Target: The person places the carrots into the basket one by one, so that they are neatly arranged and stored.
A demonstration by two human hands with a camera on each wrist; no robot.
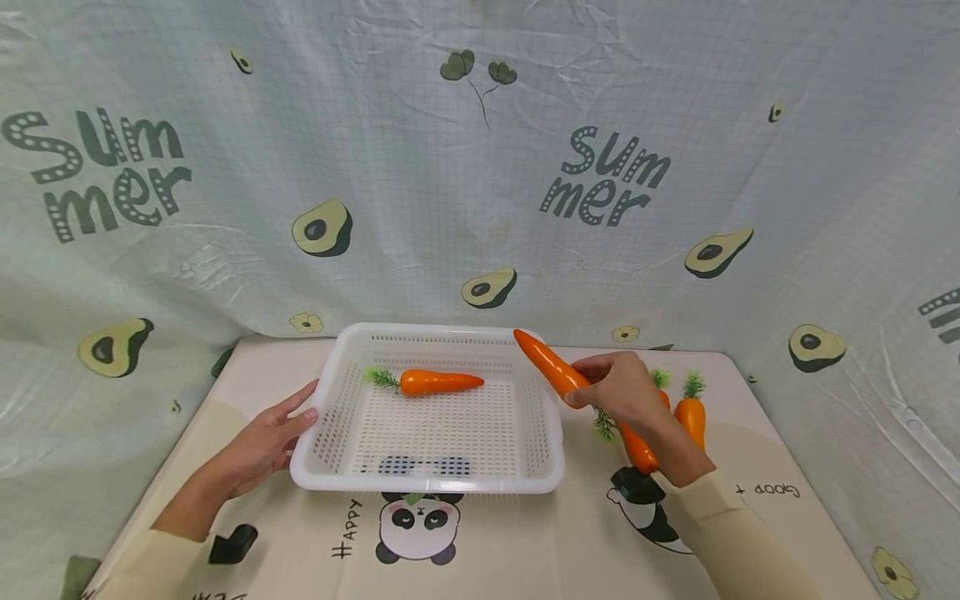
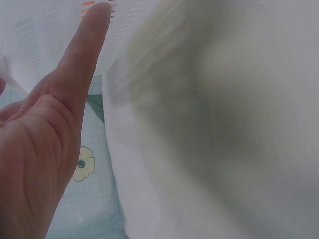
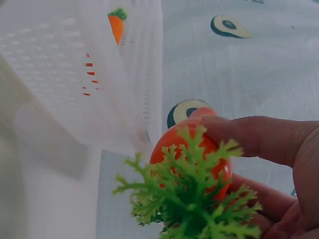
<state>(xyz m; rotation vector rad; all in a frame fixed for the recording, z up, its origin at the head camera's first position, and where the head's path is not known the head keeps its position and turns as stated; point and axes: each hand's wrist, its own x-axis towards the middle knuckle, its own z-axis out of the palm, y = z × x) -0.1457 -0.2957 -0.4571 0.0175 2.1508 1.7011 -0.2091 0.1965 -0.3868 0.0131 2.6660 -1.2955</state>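
Right of the white basket [image 1: 427, 486], I watch the nearer right hand [image 1: 618, 387] pinch a carrot [image 1: 551, 367] by its thick end, tip slanting away leftward; the left hand [image 1: 262, 442], fingers extended, touches the opposite side.

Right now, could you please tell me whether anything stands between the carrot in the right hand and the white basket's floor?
Only the basket's right rim could be in the way: the held carrot overlaps it in the head view, height unclear. The carrot inside lies farther left.

Panda-printed table [image 1: 517, 546] (pale) under basket [image 1: 427, 485], carrots [image 1: 691, 417]
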